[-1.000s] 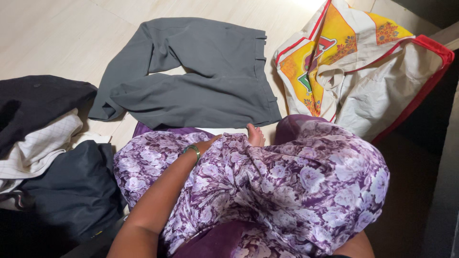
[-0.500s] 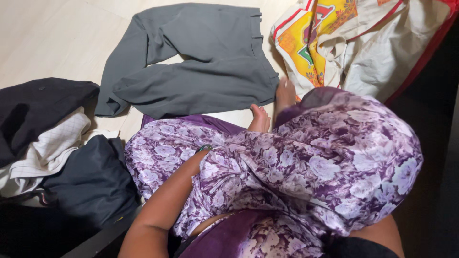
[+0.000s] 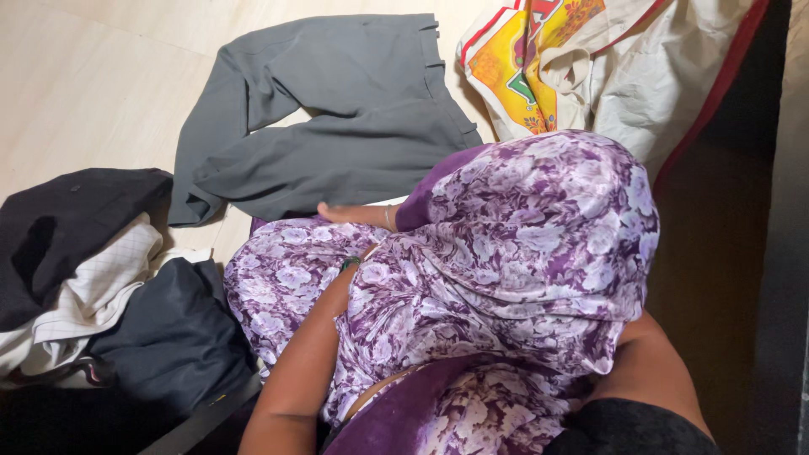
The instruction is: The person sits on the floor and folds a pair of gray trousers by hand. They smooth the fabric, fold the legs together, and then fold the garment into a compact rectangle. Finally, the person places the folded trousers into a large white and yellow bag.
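I sit on the floor in a purple floral garment [image 3: 514, 227] that fills the middle of the view. My left forearm [image 3: 303, 362] runs up from the bottom edge. A green bangle [image 3: 350, 263] shows at the wrist, and the hand beyond it is hidden under the floral cloth. My right upper arm [image 3: 653, 362] shows at the lower right, its hand hidden too. A bare foot [image 3: 345, 212] with a thin anklet pokes out leftward from a purple trouser leg. It lies right beside the grey trousers [image 3: 337, 126] spread flat on the floor.
A heap of clothes lies at the left: a black garment [image 3: 67, 219], a white checked cloth [image 3: 93, 286] and a dark navy garment [image 3: 168, 337]. A large cloth bag [image 3: 590, 59], white with yellow and red print, lies open at the top right. The floor [image 3: 93, 93] is pale tile.
My raised knee has swung left and nearer the middle. The foot now points left along the grey trousers' edge. The view has shifted, so the bag sits higher and is partly cut off.
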